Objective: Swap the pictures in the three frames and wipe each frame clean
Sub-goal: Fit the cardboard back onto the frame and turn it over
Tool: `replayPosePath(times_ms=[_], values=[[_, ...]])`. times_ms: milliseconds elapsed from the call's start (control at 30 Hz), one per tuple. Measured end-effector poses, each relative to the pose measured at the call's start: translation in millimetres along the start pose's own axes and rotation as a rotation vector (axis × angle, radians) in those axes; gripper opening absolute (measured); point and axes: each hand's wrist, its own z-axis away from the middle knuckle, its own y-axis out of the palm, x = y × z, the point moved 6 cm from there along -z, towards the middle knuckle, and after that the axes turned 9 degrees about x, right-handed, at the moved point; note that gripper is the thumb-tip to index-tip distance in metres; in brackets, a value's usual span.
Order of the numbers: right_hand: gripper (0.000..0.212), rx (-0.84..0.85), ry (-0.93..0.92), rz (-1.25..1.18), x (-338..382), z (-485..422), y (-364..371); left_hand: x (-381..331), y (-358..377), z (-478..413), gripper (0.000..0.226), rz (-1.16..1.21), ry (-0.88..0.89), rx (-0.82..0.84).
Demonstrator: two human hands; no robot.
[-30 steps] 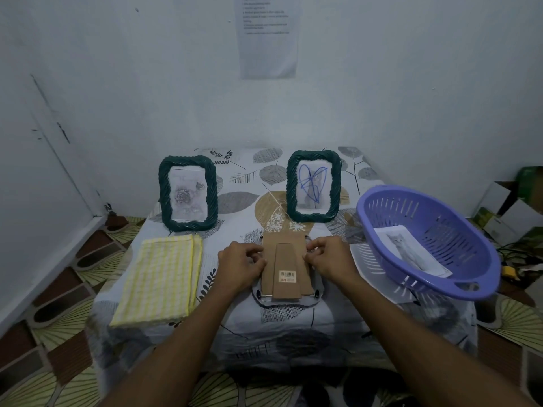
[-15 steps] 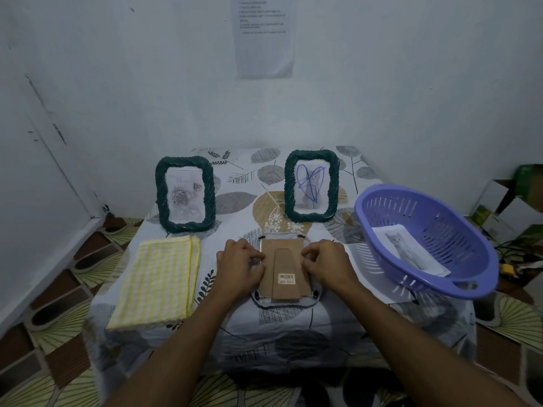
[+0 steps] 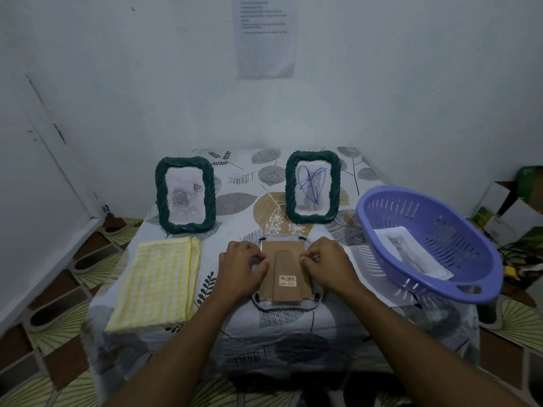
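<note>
- My left hand [image 3: 241, 265] and right hand [image 3: 326, 262] curl onto opposite side edges of the face-down frame [image 3: 286, 259], front-centre on the table [image 3: 293, 324]
- Its picture is hidden; I cannot see what my hands pinch

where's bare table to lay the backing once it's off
Bare patch between the left standing frame and the right standing frame, behind the face-down frame. Narrow strip beside the yellow cloth. The basket crowds the right.

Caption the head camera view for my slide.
Left hand and right hand pinch at the side edges of the face-down frame, yellow cloth and purple basket alongside.
</note>
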Motion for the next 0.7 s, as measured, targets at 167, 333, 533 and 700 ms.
replayPosePath(times_ms=[167, 333, 533, 700], values=[[0.017, -0.051, 0.028, -0.061, -12, -23, -4, 4, -1, -21, 0.023, 0.033, -0.047, -0.041], [0.031, -0.028, 0.039, -0.024, -18, -37, 7, 13, 9, -38, 0.036, 0.018, -0.081, 0.003], [0.035, -0.038, 0.015, -0.005, -23, -39, 12, 16, 11, -40, 0.034, 0.048, -0.071, 0.006], [0.026, -0.038, -0.006, -0.039, -22, -39, 9, 15, 8, -41, 0.031, 0.106, -0.049, 0.029]])
